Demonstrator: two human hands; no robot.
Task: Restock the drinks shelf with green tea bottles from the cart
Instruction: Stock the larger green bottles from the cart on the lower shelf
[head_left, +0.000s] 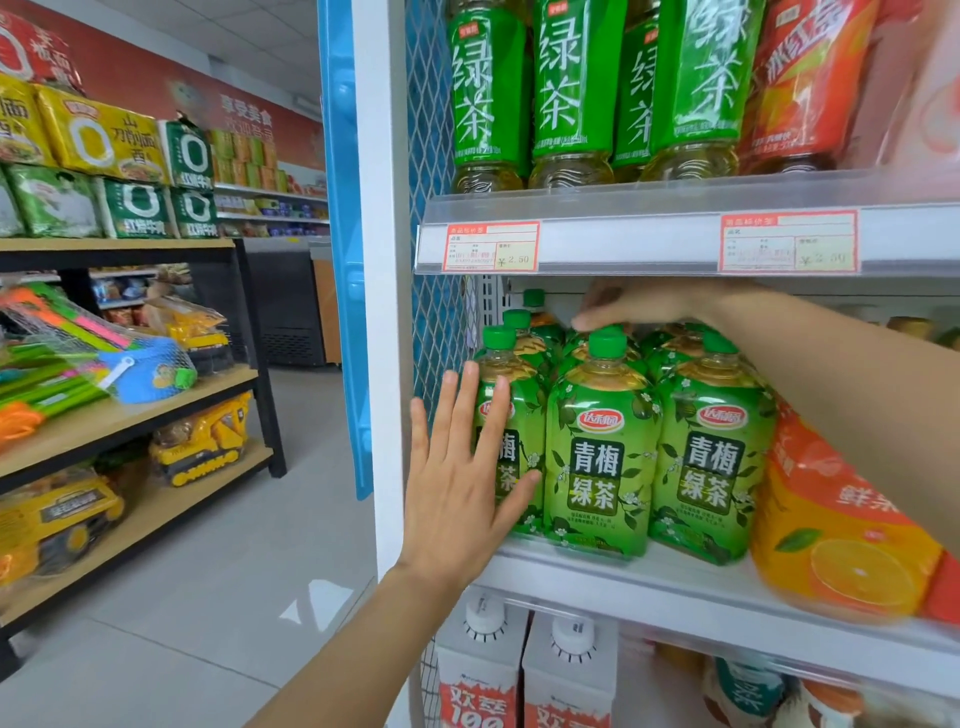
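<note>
My left hand is spread flat, fingers straight, pressing the side of the leftmost green-labelled plastic tea bottle at the front of the white metal shelf. Matching bottles stand just right of that palm. My right hand lies over their green screw caps; I cannot tell whether it grips one.
</note>
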